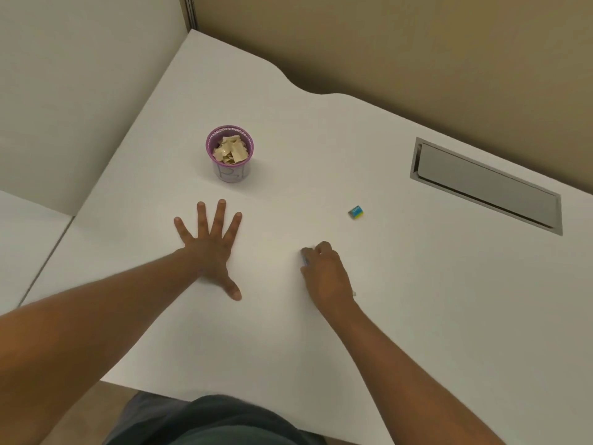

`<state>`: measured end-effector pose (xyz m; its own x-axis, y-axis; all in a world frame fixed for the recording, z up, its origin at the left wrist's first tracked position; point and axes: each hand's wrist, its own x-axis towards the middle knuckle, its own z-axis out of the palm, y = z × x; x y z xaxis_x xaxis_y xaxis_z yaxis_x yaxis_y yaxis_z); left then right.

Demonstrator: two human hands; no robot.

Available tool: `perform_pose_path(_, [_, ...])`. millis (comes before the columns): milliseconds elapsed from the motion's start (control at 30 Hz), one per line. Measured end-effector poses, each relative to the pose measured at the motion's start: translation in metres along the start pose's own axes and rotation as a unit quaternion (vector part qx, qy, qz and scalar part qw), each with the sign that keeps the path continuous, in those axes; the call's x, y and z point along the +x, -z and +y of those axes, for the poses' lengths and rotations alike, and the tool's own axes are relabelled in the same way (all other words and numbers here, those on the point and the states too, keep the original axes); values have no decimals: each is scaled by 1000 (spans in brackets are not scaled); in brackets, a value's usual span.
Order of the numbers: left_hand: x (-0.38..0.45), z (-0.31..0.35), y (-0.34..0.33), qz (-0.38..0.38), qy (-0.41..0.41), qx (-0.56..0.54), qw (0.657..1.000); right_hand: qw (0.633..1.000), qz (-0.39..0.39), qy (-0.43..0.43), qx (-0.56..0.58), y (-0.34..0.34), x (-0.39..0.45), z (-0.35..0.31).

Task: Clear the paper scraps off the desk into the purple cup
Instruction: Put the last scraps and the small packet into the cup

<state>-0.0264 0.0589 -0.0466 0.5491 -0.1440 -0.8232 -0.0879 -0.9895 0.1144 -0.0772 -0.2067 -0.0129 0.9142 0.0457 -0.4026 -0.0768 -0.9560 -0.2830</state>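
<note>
From the head view, the purple cup (229, 153) stands on the white desk (321, 316) beyond the hands, already heaped with paper scraps (231, 150). The left hand (210, 248) lies flat, fingers spread, probably bracing. The right hand (324, 273) curls its fingers over something small and bluish; what exactly, I cannot tell. A blue-and-yellow eraser (356, 212) sits apart, to the right.

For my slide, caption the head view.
Purple cup holds paper scraps; left hand flat on desk, right hand curled.
</note>
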Motion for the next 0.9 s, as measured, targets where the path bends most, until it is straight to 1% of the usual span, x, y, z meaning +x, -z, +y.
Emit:
perform_pose_path(100, [2,-1,0,7,-5,-6,1000,996,29,19,85,1,5,-15])
perform_pose_path(200, [-2,0,1,18,-13,-5,1000,979,83,51,179,24,24,-45])
perform_pose_path(300, [-5,2,4,28,-14,-11,999,961,145,113,205,54,58,-86])
perform_pose_path(367, [-5,2,4,30,-12,-10,999,952,171,152,205,72,83,-113])
perform_pose_path(467, [-6,3,4,32,-9,-5,999,951,181,195,159,90,121,-148])
perform_pose_path(633, [-7,4,4,35,-1,0,999,969,124,214,-5,89,166,-174])
perform_pose_path(700, [-7,4,3,38,0,-3,999,968,104,220,-68,84,173,-177])
perform_pose_path(767, [-7,3,3,39,0,-5,999,958,104,234,-127,79,178,-178])
perform_pose_path(833, [-7,3,3,39,2,-3,999,952,110,249,-138,76,182,-177])
perform_pose_path(900, [-7,3,3,39,5,-1,999,948,98,266,-146,77,185,-176])
